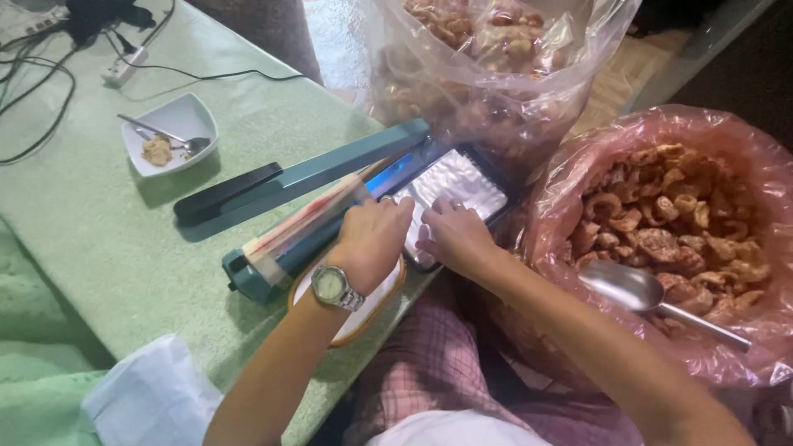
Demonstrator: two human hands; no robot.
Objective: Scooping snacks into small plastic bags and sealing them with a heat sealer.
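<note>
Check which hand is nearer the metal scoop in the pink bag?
Right. The right hand rests on the white packet on the sealer, just left of the metal scoop; the left hand lies farther left, beyond it.

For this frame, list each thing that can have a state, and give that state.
Sealer: arm raised, open.
White bag: flat on the sealer, both hands on its near end.
Left hand: pressing the bag, watch on wrist.
Right hand: fingers on the bag.
Pink sack: open, full of fried snacks.
Scoop: lying in the pink sack, unheld.
Clear sack: open, filled.
Dish: holds a spoon and crumbs.
</note>
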